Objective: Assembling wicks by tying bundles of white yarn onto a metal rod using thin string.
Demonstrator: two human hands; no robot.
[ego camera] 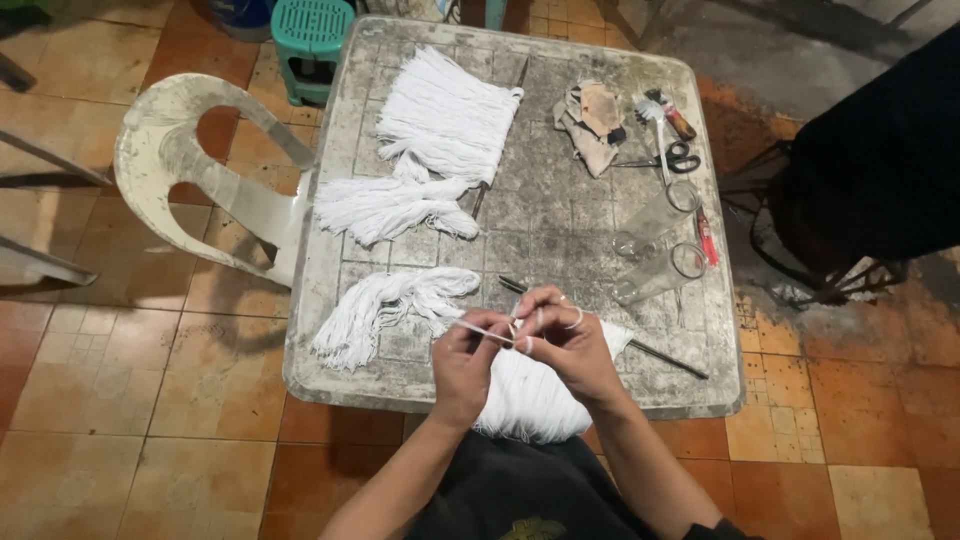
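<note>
My left hand (466,358) and my right hand (566,340) meet above the near edge of a worn grey table (560,225). Both pinch a thin white string (478,329) that runs between them. Under my hands hangs a fringe of white strings (525,395) tied along a thin dark rod (660,357); the fringe drapes over the table edge toward my lap. A loose bundle of white yarn (385,305) lies just left of my hands.
More white yarn bundles (445,115) (385,205) lie at the far left of the table. Scissors (670,158), a crumpled cloth (592,125), two clear glasses (655,218) (660,272) and a red tool (707,238) are at the right. A white plastic chair (200,170) stands left, a green stool (312,35) beyond.
</note>
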